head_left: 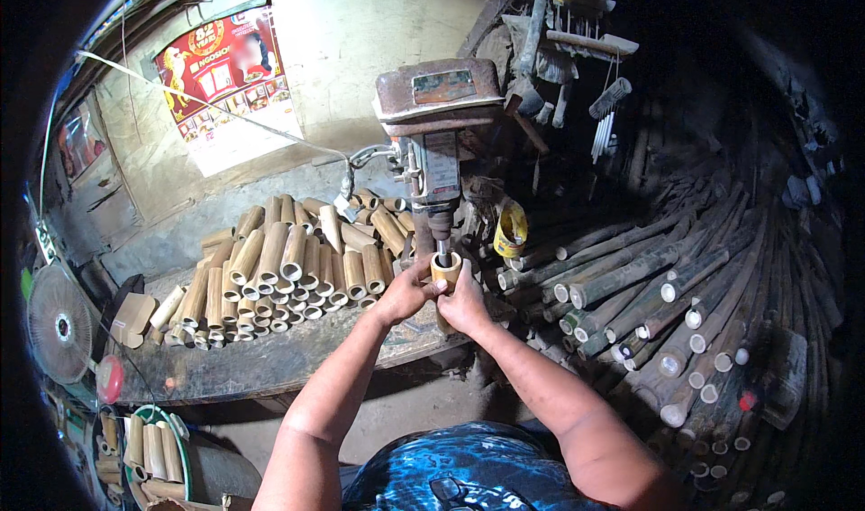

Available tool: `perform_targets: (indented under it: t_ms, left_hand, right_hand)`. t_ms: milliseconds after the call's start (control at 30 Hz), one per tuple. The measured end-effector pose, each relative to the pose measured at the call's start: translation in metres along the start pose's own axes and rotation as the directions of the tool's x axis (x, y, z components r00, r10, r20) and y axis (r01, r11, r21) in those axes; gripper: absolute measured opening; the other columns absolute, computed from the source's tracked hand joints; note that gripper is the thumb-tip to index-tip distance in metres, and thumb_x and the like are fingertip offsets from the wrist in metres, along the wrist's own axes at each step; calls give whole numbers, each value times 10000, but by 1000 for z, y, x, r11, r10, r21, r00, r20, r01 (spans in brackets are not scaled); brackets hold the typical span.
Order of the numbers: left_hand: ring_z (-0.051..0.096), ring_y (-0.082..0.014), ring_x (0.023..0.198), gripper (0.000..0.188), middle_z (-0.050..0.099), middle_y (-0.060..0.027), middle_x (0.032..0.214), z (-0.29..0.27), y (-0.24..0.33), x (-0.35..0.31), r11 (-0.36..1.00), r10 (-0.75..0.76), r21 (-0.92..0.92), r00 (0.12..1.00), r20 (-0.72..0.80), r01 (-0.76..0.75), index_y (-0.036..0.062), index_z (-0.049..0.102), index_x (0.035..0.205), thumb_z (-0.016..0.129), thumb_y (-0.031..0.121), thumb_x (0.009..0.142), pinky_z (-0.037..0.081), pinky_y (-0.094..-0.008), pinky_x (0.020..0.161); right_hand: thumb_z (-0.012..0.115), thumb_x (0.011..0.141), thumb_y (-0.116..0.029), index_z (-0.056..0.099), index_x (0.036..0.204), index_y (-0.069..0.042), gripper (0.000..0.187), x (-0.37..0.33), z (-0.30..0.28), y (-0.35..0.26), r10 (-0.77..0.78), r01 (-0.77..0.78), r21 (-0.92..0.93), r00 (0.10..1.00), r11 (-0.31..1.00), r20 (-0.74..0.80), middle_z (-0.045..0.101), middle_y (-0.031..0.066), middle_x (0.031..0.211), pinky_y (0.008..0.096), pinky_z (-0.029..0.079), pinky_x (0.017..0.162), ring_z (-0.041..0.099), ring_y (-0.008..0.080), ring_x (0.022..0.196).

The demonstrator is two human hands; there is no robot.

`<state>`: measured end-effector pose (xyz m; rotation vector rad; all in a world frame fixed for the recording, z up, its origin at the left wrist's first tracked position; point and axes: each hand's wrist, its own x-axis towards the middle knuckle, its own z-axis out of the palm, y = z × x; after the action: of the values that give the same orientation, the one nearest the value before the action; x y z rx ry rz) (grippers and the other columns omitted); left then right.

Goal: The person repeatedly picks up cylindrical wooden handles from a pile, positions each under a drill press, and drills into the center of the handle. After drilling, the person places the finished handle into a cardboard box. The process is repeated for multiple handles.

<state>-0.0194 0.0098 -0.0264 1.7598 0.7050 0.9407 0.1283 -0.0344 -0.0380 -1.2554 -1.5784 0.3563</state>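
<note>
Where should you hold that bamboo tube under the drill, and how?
Probably the bamboo tube is best gripped below its rim, left hand and right hand from opposite sides: it's round and roughly upright, with the drill bit at its open top.

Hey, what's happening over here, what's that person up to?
Someone is holding a short bamboo tube upright with both bare hands, the left hand and right hand on either side of it. It sits beneath a drill press, whose bit reaches the tube's open top; how deep it goes, I can't tell. A pile of cut tubes lies on the bench to the left, and long poles are heaped on the right.
</note>
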Motion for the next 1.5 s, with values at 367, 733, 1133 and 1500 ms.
perform_targets:
  t_ms: [367, 733, 1133, 1500]
  left_hand:
    - [536, -192, 1192, 567, 578, -107, 1316, -10, -10, 9, 995, 50, -75, 990, -133, -60, -5, 419, 1416, 673, 127, 927, 418, -345, 1040]
    - [540, -176, 1169, 474, 591, -83, 1271, 7, 23, 19, 988, 39, -148, 999, -33, -43, 20, 455, 1382, 632, 115, 953, 436, -331, 1014]
    - [536, -196, 1193, 548, 560, -97, 1326, -14, 13, 4, 992, 47, -115, 993, -108, -60, 25, 412, 1424, 650, 149, 947, 445, -350, 1012]
    - [537, -181, 1191, 516, 598, -83, 1283, 10, 11, 11, 986, 70, -151, 997, -12, -71, 4, 464, 1374, 679, 69, 910, 413, -350, 1049]
  right_hand:
    - [617, 771, -53, 360, 1172, 60, 490, 27, 9, -11, 60, -60, -1, 996, 998, 69, 615, 323, 979, 557, 480, 828, 595, 504, 978]
    - [680, 738, -66, 430, 1165, -32, 495, 29, -20, -10, 93, -88, 197, 996, 976, -14, 636, 239, 1020, 482, 510, 829, 628, 436, 1015]
    - [614, 772, -54, 322, 1241, 70, 567, 28, 18, -13, 56, -55, 67, 998, 996, -9, 601, 338, 1031, 535, 494, 827, 593, 507, 990]
    - [626, 779, -44, 223, 1411, 75, 759, 13, -3, 2, 121, -122, 87, 992, 989, 18, 619, 330, 1049, 539, 493, 841, 606, 494, 986]
